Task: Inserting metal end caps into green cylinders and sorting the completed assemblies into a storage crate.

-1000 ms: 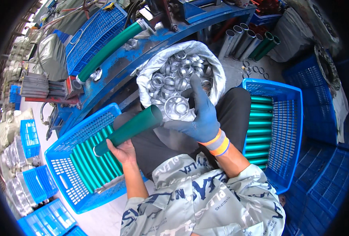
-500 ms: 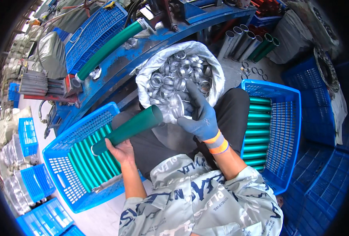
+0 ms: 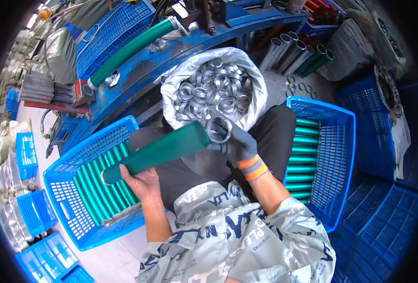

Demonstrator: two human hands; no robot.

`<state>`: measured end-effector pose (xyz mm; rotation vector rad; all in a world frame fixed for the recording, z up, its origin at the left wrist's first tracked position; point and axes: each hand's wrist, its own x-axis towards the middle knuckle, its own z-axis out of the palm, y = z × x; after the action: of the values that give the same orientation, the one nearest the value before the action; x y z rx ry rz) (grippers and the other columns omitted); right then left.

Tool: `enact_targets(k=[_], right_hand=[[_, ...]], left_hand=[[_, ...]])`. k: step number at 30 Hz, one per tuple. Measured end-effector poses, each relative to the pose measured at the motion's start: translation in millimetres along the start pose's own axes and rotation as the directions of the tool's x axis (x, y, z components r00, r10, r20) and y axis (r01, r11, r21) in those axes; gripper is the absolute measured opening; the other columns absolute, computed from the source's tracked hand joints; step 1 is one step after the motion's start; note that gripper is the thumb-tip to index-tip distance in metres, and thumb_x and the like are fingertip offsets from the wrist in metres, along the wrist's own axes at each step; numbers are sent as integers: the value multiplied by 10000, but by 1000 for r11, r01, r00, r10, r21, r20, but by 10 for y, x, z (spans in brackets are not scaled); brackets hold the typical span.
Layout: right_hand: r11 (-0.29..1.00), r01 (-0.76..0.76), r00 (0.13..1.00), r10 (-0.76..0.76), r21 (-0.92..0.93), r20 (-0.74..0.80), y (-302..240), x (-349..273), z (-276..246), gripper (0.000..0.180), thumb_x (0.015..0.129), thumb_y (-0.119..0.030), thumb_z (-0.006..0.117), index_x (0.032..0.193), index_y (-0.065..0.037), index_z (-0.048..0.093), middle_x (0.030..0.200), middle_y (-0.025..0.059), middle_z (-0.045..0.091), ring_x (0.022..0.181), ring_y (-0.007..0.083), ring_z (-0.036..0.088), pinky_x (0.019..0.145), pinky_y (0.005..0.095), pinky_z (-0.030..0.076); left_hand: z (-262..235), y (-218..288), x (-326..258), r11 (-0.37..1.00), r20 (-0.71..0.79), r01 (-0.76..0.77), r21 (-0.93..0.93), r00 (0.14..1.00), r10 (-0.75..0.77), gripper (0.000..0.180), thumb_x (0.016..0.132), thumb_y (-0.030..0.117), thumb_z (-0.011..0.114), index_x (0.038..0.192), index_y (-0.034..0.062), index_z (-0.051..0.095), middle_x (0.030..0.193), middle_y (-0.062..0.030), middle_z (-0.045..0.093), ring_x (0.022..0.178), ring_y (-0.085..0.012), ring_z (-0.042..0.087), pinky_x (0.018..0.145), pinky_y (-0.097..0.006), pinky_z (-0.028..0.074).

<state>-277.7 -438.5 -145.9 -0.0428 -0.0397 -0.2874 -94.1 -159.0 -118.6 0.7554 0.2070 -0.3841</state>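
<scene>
Left hand, bare, fingers wrapped shut round the near end of a long green plastic tube, tube tilted up across the lap. Right hand, grey glove, fingers pinched on a shiny silver metal ring held right at the tube's far end. Left of tube: blue perforated plastic basket of green tubes. Beyond tube: silver-lined sack full of rings.
</scene>
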Motion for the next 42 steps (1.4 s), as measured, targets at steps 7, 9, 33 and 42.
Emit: enact_targets(k=[7,9,33,42], right_hand=[[604,45,987,-147,-796,-56,-70,27,239,942,1010,-356,873,1720,70,424,1610,158,641,1470,232,611,1268,402,434],[595,36,981,-173,-803,-84,-62,49,392,790,988,-21,751,1716,50,452,1602,105,639,1375,145,638,1205,321,479],[755,97,988,-153,-649,-31,-45,332,536,1021,889,204,769,1779,25,302,1672,221,558,1254,222,724,1049,365,615],[454,-84,922,-303,-887,-242,-166,1222,-37,569,1084,-105,760,1607,50,596,1474,148,724,1227,172,728,1070,310,597]], left_hand=[[70,151,-166,988,107,-85,128,992,71,548,1085,506,757,1414,71,701,1423,-169,755,1337,-289,724,1169,-473,607],[60,174,-174,983,105,-94,157,991,78,540,1102,497,736,1420,63,695,1426,-171,753,1336,-292,726,1157,-481,611],[73,218,47,998,-91,45,50,995,-40,725,992,623,830,1418,62,659,1428,-96,721,1373,-264,671,1228,-461,534],[154,439,233,995,-118,62,-77,991,-70,633,1034,595,800,1383,82,674,1396,-66,713,1313,-216,661,1136,-421,538]])
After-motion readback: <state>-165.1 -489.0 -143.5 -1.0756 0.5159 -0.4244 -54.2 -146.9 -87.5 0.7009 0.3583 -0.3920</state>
